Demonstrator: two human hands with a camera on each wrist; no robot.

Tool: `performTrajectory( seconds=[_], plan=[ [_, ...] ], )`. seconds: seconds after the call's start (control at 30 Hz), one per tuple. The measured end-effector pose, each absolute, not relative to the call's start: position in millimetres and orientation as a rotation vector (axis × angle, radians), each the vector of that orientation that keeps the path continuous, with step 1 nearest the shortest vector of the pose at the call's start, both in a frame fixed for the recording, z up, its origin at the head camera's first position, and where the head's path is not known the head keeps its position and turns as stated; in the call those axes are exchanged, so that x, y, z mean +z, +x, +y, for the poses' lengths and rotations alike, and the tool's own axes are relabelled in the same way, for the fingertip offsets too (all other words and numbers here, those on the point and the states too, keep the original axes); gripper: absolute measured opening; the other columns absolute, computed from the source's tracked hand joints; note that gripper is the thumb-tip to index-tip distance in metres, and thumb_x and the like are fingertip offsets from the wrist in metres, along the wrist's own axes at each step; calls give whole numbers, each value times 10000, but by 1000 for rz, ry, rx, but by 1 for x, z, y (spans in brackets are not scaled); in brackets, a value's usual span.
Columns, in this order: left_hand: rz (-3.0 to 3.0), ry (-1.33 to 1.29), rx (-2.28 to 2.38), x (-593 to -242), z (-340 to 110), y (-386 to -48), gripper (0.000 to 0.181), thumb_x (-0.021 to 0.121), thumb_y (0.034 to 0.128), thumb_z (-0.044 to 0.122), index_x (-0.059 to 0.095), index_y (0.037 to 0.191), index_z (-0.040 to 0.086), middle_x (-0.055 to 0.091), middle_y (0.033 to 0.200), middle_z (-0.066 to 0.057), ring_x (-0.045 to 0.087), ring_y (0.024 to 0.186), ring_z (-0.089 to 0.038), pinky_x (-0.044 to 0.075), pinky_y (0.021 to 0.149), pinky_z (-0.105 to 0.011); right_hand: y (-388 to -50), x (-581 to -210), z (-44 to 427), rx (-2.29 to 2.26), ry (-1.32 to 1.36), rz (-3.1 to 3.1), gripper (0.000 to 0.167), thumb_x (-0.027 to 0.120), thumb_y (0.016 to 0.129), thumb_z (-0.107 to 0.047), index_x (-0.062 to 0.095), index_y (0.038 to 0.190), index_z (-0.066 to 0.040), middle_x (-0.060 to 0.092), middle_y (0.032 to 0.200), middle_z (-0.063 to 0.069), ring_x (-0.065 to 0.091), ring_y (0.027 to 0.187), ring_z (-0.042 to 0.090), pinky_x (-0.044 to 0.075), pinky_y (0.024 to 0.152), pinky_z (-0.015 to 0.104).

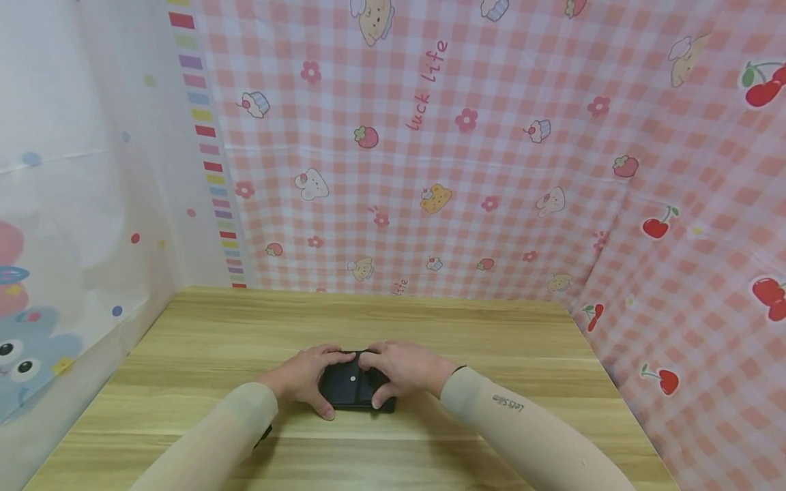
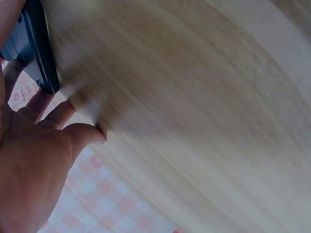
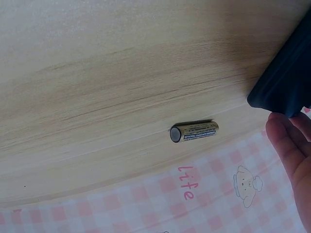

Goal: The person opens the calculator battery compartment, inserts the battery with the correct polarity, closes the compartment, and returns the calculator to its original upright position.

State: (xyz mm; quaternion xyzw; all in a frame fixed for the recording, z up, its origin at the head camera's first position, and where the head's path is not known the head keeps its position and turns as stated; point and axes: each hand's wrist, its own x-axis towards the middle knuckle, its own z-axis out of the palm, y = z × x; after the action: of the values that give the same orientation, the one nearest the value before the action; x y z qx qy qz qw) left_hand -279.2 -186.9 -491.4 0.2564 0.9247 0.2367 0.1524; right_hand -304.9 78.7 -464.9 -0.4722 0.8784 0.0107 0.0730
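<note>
A flat, black rectangular device with a small white dot on its upper face is held between both hands at the middle of the table. My left hand grips its left end, thumb at the near edge and fingers along the far side. At the right end, my right hand holds it with the thumb near the front edge and a bent finger over the top face. The left wrist view shows the device's side tilted. A gold cylindrical battery lies on the table beyond the right hand; in the head view it is hidden.
The wood-grain table stretches around the hands. Behind it hangs a pink checked cloth, which also covers the right side. A white printed cloth stands at the left. A small black item shows beside the left forearm.
</note>
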Motion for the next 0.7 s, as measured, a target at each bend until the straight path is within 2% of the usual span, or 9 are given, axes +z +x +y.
performTrajectory(
  seconds=[0.2,0.43,0.7],
  plan=[
    [2650,726,687,-492,-188,-279,1138,1040,660,392,472,1628,207,419,1658,-179,444,1500,-463,344,1212,-717,-304,-465,79,17,-1408,2641,589,762,873,-653,564,1289,-286,641,1443,39,670,1215,166,577,1051,356],
    [2652,731,687,-493,-188,-280,1140,1040,659,398,471,1629,209,421,1661,-178,439,1505,-470,275,1226,-765,-304,-467,81,-19,-1364,2652,642,760,872,-652,565,1345,-265,627,1457,30,656,1219,141,571,1064,335],
    [2653,739,690,-495,-189,-280,1135,1040,657,399,478,1625,211,417,1660,-182,440,1499,-472,315,1216,-738,-302,-469,83,-63,-1357,2685,680,769,862,-665,581,1355,-237,637,1428,10,647,1209,120,568,1066,328]
  ],
)
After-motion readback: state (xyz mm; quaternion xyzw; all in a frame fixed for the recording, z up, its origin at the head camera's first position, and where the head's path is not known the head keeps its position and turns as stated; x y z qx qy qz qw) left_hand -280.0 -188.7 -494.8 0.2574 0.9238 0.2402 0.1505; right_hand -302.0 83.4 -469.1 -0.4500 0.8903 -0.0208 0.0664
